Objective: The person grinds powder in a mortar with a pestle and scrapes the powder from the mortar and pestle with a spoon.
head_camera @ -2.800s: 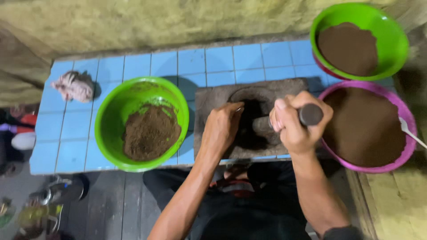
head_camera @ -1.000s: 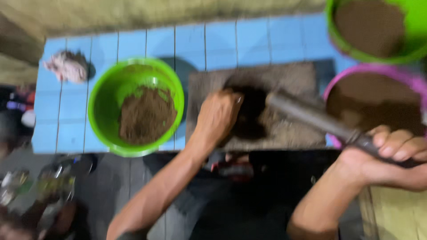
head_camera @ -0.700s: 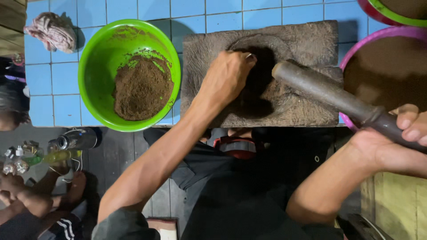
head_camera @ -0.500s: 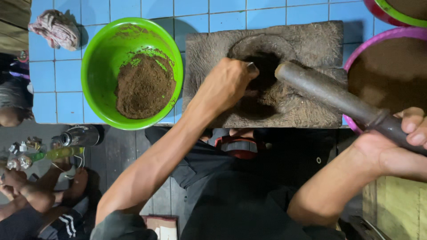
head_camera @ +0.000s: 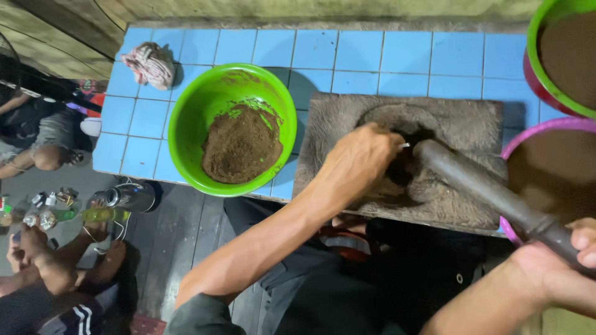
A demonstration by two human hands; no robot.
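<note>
The green bowl (head_camera: 233,127) held brown powder while the left hand (head_camera: 360,158) cupped into the stone mortar (head_camera: 459,121) and the right hand (head_camera: 562,267) gripped the pestle (head_camera: 484,186).

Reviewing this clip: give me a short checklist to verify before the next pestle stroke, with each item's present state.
1. Left hand out of the hollow of the grey stone mortar slab: not ok, fingers reach in.
2. Right hand grip on the long dark pestle: ok.
3. Pestle tip at the hollow: ok.
4. Green plastic bowl of brown powder apart from the slab: ok.
5. Powder left in the hollow: cannot tell.
</note>
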